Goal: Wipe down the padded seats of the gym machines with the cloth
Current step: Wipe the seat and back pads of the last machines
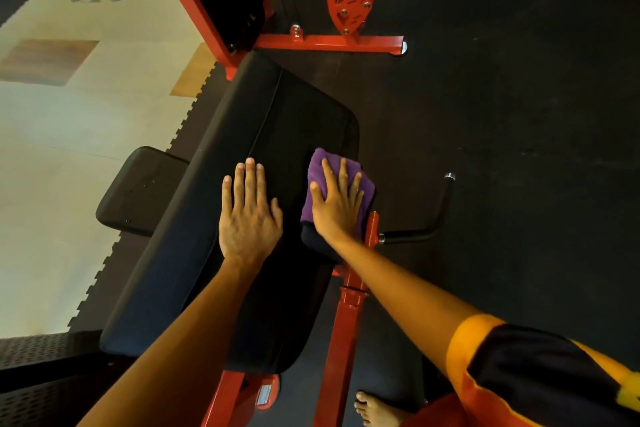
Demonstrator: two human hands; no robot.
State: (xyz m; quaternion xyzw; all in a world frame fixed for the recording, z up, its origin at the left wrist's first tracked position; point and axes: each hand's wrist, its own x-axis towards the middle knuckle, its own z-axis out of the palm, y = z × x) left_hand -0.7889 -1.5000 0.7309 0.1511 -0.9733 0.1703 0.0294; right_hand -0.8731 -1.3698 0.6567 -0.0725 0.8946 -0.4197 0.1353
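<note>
Two flat hands, fingers (250,180) straight: left hand (247,218) bare on seat (277,114), right hand (337,208) pressing cloth (318,166) at seat's edge, where an outward stroke could drag it off.

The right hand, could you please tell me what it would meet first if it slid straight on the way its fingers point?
Probably just more bare seat pad beyond the purple cloth, then the pad's rounded far edge. The right hand looks clear of the red frame, though depth is unclear.

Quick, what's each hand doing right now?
Left hand: open, flat on the black seat pad.
Right hand: open, pressing the purple cloth down.
</note>
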